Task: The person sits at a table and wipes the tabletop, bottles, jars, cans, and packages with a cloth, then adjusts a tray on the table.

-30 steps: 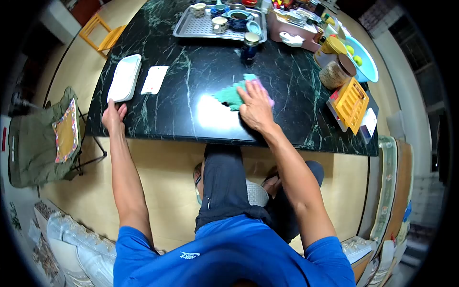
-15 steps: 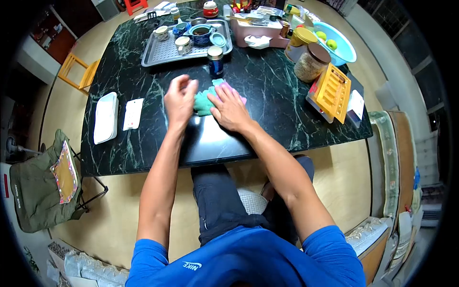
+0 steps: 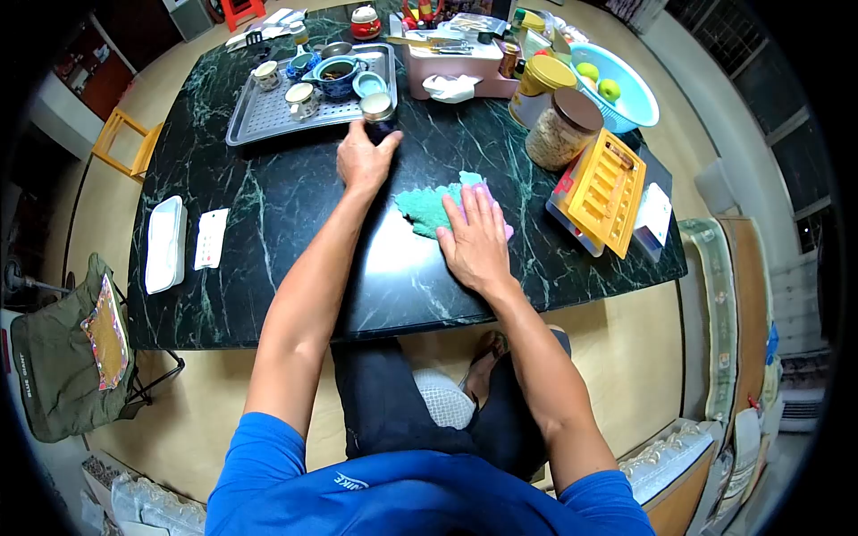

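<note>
My left hand (image 3: 365,165) has its thumb and fingers around the lower part of a dark blue canister with a pale lid (image 3: 376,106), beside the tray's near right corner. The canister's base is hidden behind the hand and blurred. Pressed flat with fingers stretched out, my right hand (image 3: 478,237) rests on a crumpled green and pink cloth (image 3: 424,212) on the dark marble table (image 3: 295,205). The pink part lies mostly under that hand. Beyond the left hand, a metal tray (image 3: 255,132) holds a blue teapot (image 3: 332,87) and several cups.
A pink organizer box (image 3: 416,80) stands at the back. To the right are a lidded jar (image 3: 559,143), a yellow-lidded tin (image 3: 534,94), a blue basket (image 3: 639,103) of fruit and a yellow tray (image 3: 608,201). A white container (image 3: 166,246) lies at left.
My left hand has reached forward from beside the cloth to the canister and closed around it. My right hand stays on the cloth. The view has shifted slightly.
</note>
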Available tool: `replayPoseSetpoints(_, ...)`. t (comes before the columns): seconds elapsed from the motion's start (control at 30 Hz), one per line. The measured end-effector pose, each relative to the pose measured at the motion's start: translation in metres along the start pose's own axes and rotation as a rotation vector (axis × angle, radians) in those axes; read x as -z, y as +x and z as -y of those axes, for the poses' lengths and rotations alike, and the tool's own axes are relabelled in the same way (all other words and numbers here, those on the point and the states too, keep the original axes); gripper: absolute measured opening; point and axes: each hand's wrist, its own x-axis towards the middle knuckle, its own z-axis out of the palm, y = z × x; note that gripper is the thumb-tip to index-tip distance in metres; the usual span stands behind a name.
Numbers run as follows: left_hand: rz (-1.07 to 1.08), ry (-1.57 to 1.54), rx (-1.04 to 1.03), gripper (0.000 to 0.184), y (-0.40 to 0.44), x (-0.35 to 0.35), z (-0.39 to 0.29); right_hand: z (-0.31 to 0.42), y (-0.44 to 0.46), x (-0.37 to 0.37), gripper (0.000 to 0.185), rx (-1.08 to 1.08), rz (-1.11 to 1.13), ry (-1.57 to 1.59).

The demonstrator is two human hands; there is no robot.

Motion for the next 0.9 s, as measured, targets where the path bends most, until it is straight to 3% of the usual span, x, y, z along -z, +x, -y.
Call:
replayPoseSetpoints(0.1, 0.073, -0.129, -0.177, 0.065, -0.009, -0.04, -0.026, 0.0, 0.0, 0.001, 0.057, -0.002, 0.004, -0.009)
replayPoseSetpoints(0.2, 0.222, -0.204, -0.182, 0.064, -0.021, -0.078, -0.068, -0.001, -0.001, -0.002, 0.057, -0.003, -0.018, -0.002)
replayPoseSetpoints(0.23, 0.289, -0.229, -0.143, 0.071, -0.022, -0.091, -0.078, -0.001, 0.0, -0.001, 0.057, -0.001, -0.018, 0.004)
replayPoseSetpoints(0.47, 0.237, -0.201, -0.21, 0.067, -0.035, -0.151, -0.113, 0.003, 0.006, 0.009, 0.073, -0.036, 0.095, 0.079)
replayPoseSetpoints(0.7, 0.208, -0.282, -0.276, 0.068, -0.045, -0.134, -0.103, 0.003, 0.007, 0.008, 0.073, -0.021, 0.103, 0.023)
replayPoseSetpoints(0.8, 0.249, -0.609, -0.03, 0.056, -0.031, -0.112, -0.058, 0.001, 0.003, 0.003, 0.059, 0.011, -0.002, -0.008)
replayPoseSetpoints(0.83, 0.316, -0.884, 0.231, 0.046, -0.029, -0.09, -0.051, 0.001, 0.002, 0.002, 0.057, 0.006, -0.001, -0.005)
replayPoseSetpoints(0.9, 0.234, -1.015, 0.405, 0.027, -0.013, -0.055, -0.026, 0.002, 0.001, 0.004, 0.055, 0.008, -0.008, 0.0)
